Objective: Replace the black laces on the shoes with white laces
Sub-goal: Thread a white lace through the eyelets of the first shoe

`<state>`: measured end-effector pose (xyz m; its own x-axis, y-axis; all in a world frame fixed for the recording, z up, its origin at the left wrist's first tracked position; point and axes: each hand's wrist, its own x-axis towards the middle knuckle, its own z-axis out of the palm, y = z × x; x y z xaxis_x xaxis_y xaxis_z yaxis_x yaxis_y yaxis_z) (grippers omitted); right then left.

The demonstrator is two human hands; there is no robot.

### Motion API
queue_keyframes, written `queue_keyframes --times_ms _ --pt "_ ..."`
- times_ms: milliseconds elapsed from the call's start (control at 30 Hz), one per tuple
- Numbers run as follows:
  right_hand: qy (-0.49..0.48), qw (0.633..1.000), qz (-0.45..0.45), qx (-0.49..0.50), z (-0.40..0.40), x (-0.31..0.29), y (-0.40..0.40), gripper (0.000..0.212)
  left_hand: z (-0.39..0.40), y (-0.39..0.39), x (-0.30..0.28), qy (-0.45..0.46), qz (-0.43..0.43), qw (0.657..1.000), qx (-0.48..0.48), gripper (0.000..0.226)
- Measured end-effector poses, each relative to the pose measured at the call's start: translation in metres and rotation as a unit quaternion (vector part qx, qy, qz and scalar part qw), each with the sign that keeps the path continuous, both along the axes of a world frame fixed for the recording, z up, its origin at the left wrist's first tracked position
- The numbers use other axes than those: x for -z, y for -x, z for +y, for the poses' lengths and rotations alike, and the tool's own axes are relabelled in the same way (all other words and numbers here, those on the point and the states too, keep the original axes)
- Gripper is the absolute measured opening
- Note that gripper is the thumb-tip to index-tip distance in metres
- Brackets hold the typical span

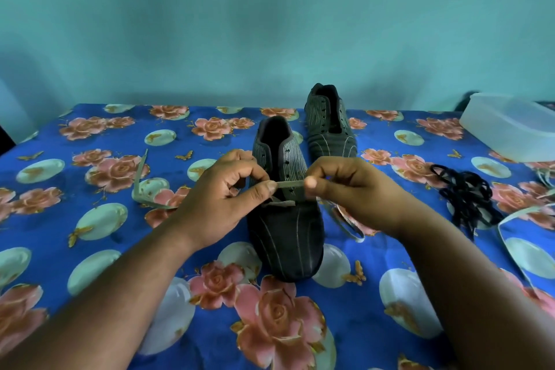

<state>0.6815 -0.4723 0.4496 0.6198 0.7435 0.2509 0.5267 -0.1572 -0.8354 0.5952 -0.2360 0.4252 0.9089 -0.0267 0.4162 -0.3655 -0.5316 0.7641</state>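
A dark striped shoe [285, 228] stands toe towards me on the flowered cloth. A white lace [289, 185] crosses its lower eyelets. My left hand [223, 198] pinches the lace at the left side of the shoe, and my right hand [351, 189] pinches it at the right side, with a short stretch taut between them. The lace's free ends trail onto the cloth at the left [141, 177] and under my right wrist [348, 225]. A second dark shoe [329, 123] without laces stands behind to the right. The black laces [467, 194] lie bundled on the right.
A blue flowered cloth [90, 249] covers the surface. A translucent plastic box [510, 126] sits at the back right. Another white lace [510, 219] curves along the right edge. A teal wall rises behind the surface.
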Motion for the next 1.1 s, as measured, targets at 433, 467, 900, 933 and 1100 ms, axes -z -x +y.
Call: queue_keyframes --times_ms 433,467,900,933,1100 --pt "-0.013 0.999 -0.028 -0.008 0.010 -0.003 0.014 0.023 -0.008 0.007 -0.008 -0.038 -0.027 0.999 0.008 0.053" --pt "-0.008 0.999 -0.039 -0.013 0.013 -0.001 0.015 0.023 -0.011 0.007 -0.008 -0.058 -0.040 0.997 0.005 0.047" --pt "-0.175 0.977 0.082 0.088 -0.016 -0.014 -0.011 0.033 0.044 -0.014 0.011 -0.132 0.055 0.961 -0.235 0.040" --pt "-0.194 0.972 0.099 0.093 -0.018 -0.015 -0.013 0.034 0.045 -0.015 0.013 -0.129 0.054 0.960 -0.243 0.037" --pt "-0.145 0.983 0.090 0.068 -0.007 -0.012 0.002 0.031 0.012 -0.001 -0.005 -0.059 -0.046 0.990 -0.120 0.050"
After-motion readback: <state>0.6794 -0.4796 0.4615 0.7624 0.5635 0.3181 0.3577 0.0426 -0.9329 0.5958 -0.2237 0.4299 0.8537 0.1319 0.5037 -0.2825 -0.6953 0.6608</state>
